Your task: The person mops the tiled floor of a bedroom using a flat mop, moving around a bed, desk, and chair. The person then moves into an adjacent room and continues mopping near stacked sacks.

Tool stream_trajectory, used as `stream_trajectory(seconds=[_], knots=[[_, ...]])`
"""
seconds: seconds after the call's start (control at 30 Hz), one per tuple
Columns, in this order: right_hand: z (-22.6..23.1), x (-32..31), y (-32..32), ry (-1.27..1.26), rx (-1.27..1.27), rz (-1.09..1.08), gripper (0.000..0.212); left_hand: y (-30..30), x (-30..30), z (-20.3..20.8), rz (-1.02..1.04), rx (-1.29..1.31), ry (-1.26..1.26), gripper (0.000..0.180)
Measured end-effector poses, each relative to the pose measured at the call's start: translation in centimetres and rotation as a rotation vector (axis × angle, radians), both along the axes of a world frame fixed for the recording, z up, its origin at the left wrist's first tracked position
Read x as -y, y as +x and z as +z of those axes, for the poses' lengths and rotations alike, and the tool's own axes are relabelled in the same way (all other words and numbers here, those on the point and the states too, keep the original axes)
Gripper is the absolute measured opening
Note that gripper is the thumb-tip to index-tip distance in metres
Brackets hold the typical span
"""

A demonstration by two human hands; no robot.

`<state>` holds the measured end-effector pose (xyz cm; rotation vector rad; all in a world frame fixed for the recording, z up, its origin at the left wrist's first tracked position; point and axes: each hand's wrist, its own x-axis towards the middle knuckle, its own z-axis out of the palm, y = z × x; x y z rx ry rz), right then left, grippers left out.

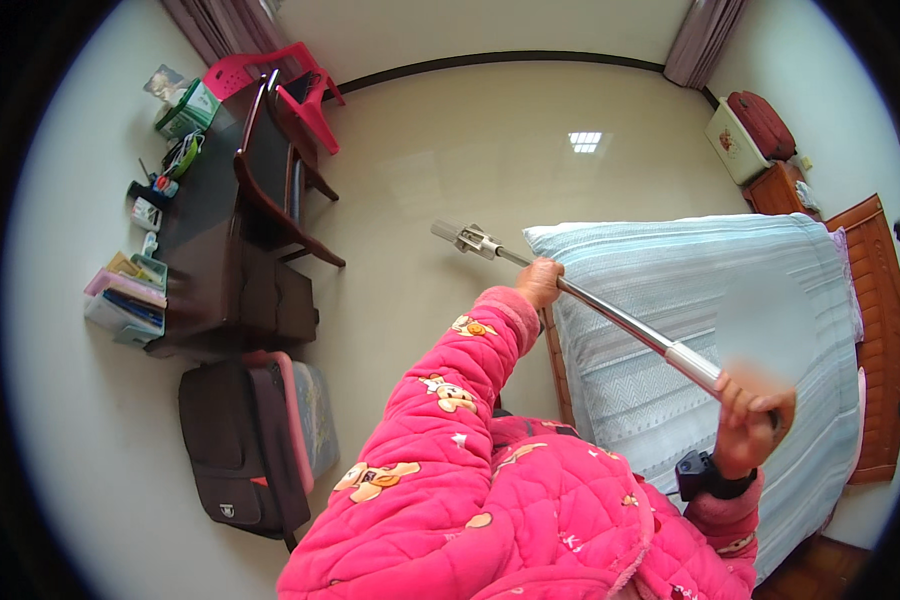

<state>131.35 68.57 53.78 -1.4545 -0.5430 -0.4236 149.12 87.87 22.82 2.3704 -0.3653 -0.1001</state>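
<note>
A shiny telescopic metal pole (620, 317) slants across my front, with a pale grey hinged head (467, 239) at its far left end, held above the floor. It looks like a mop handle, but I see no cloth or pad on it. My left hand (540, 283) is wrapped round the thin upper part, near the head. Further down, my right hand (752, 420) closes round the thick white grip (692, 367) at the near end. A black device is strapped to my right wrist. Both sleeves are pink and quilted.
A bed with a pale blue striped cover (650, 260) lies under the pole on the right. To the left stand a dark desk (200, 250), a wooden chair (255, 170), a pink plastic chair (315, 110) and a black suitcase (240, 445). Tiled floor (450, 150) stretches ahead.
</note>
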Motion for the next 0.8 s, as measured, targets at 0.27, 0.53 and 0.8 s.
stream_trajectory(seconds=[0.27,0.53,0.8], knots=[[-3.4,-4.5,5.9,-0.188,-0.095,-0.005,0.014,5.5,-2.4,-6.7,0.106,-0.091,0.038,0.014],[-5.1,-6.8,7.9,-0.247,-0.009,-0.108,0.010,5.1,-4.2,-8.1,0.038,-0.166,-0.120,0.019],[-4.6,-5.5,5.5,-0.083,-0.071,0.188,0.011,-0.4,-4.6,-7.6,0.148,-0.163,-0.144,0.021]])
